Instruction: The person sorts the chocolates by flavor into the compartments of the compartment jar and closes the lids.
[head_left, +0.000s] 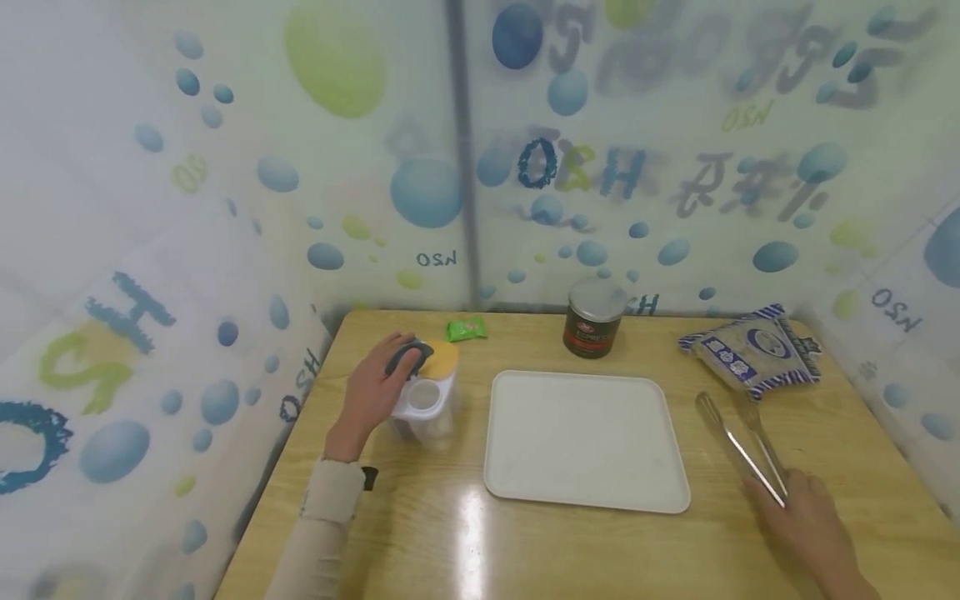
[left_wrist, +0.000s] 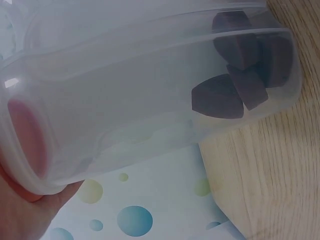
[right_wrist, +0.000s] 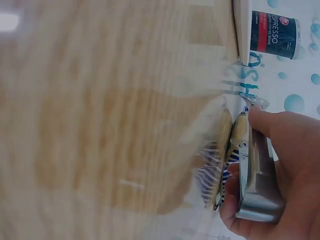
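Observation:
My left hand (head_left: 371,392) is at the top of a clear plastic container (head_left: 435,425) on the left of the table, thumb and fingers curled round a dark grey rounded lid (head_left: 408,358). An orange lid (head_left: 442,360) and a round white-rimmed part are beside it. In the left wrist view, several dark angular pieces (left_wrist: 217,97) lie at the container's bottom. My right hand (head_left: 810,521) grips metal tongs (head_left: 742,454) near their joined end; the tips are spread apart over the table, below a blue-and-white striped bag (head_left: 757,350).
A white tray (head_left: 585,442) lies mid-table between my hands. Behind it stands a dark espresso tin (head_left: 592,329) with a silvery lid. A small green packet (head_left: 467,329) lies near the back edge. Bubble-patterned walls close in the wooden table (head_left: 570,554) at the back and sides.

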